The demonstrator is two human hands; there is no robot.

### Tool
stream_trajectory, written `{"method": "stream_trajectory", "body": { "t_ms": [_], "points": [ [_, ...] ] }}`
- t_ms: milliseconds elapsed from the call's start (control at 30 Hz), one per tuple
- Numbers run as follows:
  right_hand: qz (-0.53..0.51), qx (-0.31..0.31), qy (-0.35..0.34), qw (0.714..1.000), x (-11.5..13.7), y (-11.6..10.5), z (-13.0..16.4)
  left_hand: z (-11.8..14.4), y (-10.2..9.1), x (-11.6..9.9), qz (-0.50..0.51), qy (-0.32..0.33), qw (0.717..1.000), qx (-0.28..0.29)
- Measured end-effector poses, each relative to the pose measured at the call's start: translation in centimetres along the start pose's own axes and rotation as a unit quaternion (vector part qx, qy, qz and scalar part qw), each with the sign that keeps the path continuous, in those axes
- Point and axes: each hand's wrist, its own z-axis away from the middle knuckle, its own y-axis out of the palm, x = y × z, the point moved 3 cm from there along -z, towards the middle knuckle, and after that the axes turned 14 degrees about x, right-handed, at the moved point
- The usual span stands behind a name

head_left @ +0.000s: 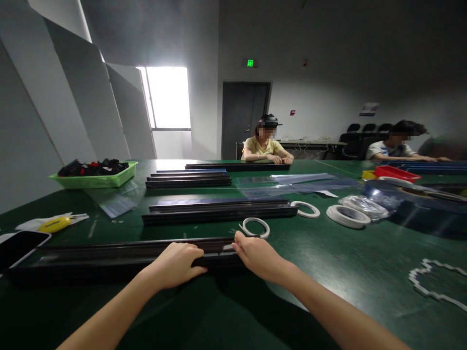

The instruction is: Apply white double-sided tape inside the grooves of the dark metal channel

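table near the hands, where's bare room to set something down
Bare green table lies right of the right hand, bordered by the tape rolls behind and the white strip at far right. Left is crowded: the long black rail under the left hand, and a phone.

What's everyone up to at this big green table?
The person wearing the camera has both hands on a long dark strip lying across the green table: the left hand rests over its top, the right hand is at its right end, beside a small roll of white tape. More dark strips lie stacked further back. A phone sits at the left, with a green basket behind. Two other people sit at the far side.
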Motion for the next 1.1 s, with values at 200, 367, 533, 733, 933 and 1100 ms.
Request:
{"method": "stream_trajectory", "body": {
  "t_ms": [200, 367, 533, 733, 933, 1100],
  "points": [
    [0.009, 0.006, -0.002, 1.0, 0.1, 0.4, -0.2, -0.1, 0.2, -0.2, -0.011, -0.014, 1.0, -0.011],
    [0.012, 0.013, -0.008, 1.0, 0.1, 0.6, -0.3, -0.4, 0.4, -1.2, -0.028, 0.015, 0.999, -0.026],
    [0.013, 0.009, -0.013, 1.0, 0.0, 0.8, -0.4, -0.6, 0.5, -2.3, -0.031, 0.047, 0.997, -0.046],
    [0.027, -0.004, -0.022, 0.999, 0.1, 0.6, -0.4, -0.6, 0.7, -2.3, -0.023, 0.054, 0.997, -0.046],
    [0.022, 0.008, -0.008, 1.0, -0.1, 0.8, -0.5, -0.7, 0.8, -2.1, -0.022, 0.049, 0.998, -0.041],
    [0.012, 0.019, 0.004, 1.0, -0.2, 0.8, -0.5, -0.6, 0.8, -2.2, -0.028, 0.046, 0.998, -0.037]
  ]
}}
